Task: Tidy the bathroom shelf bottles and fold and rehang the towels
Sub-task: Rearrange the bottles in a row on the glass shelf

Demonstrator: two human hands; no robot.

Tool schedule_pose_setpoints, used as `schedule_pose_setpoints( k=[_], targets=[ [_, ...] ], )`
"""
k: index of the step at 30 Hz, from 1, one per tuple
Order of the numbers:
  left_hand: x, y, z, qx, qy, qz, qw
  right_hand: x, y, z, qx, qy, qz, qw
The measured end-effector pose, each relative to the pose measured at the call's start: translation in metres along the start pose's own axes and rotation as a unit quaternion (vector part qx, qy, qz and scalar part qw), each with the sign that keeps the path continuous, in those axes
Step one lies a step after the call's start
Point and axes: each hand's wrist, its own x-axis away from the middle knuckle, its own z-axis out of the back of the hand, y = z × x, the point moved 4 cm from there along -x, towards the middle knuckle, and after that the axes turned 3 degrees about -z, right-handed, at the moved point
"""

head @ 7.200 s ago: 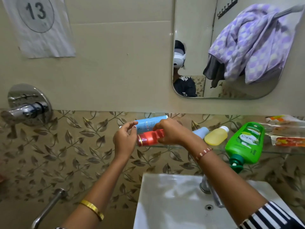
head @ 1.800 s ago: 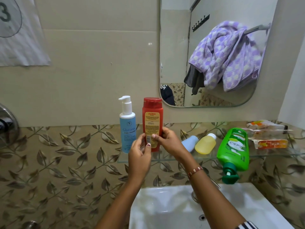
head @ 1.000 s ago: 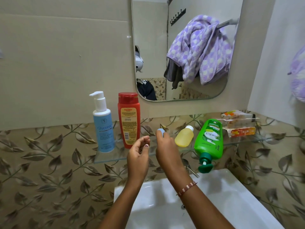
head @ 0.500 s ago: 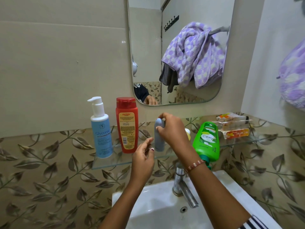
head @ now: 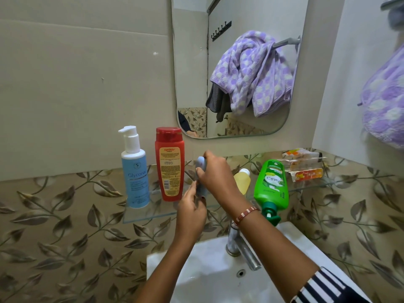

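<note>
Glass shelf point(head: 150, 214) is the reference. Right hand point(head: 215, 174) grips the grey bottle point(head: 200, 164) from its right side, fingers curled round the upper body, holding it upright over the shelf's middle – just right of the red bottle point(head: 169, 164). Can't tell if its base touches the glass (left hand covers that spot). Left hand point(head: 192, 212) sits in front of the shelf edge below the grey bottle, fingertips up at the bottle's lower end; fingers bent, but whether they pinch it or only touch it – cannot tell.

On the shelf's left end: blue pump bottle point(head: 135, 169) upright, red bottle upright just beside it on the right, apart from each other.

Right of the grey bottle: yellow bottle point(head: 242, 180) lying down, partly hidden behind the right wrist. Further right, green bottle point(head: 272, 185) lies tilted with its pump cap hanging past the shelf's front edge. At the shelf's right end: packets point(head: 302, 165) stacked loosely.

Above the shelf: mirror point(head: 190, 62) showing a purple towel bunched on a rail. The real purple towel point(head: 385, 106) hangs up-right of the shelf, at frame edge. Below the shelf: sink point(head: 207, 278) with tap point(head: 240, 248).
</note>
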Motion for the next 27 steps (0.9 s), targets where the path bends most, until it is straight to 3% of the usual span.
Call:
schedule_pose_setpoints(
  k=[7,13,17,24,27],
  targets=[
    [0.012,0.005,0.009,0.081,0.055,-0.021,0.995,-0.009,0.010,0.039,-0.010,-0.001,-0.061,0.998],
    [0.014,0.016,-0.010,0.146,0.022,0.001,0.989,-0.017,0.037,0.067,0.125,-0.120,-0.057,0.983],
    [0.010,0.019,-0.023,0.151,0.015,0.039,0.988,-0.015,0.043,0.054,0.223,-0.282,0.008,0.933],
    [0.007,0.017,-0.031,0.144,0.046,0.062,0.987,-0.016,0.052,0.021,0.369,-0.393,0.064,0.840],
    [0.006,0.017,-0.034,0.138,0.065,0.071,0.986,-0.017,0.055,0.017,0.388,-0.413,0.076,0.820]
  ],
)
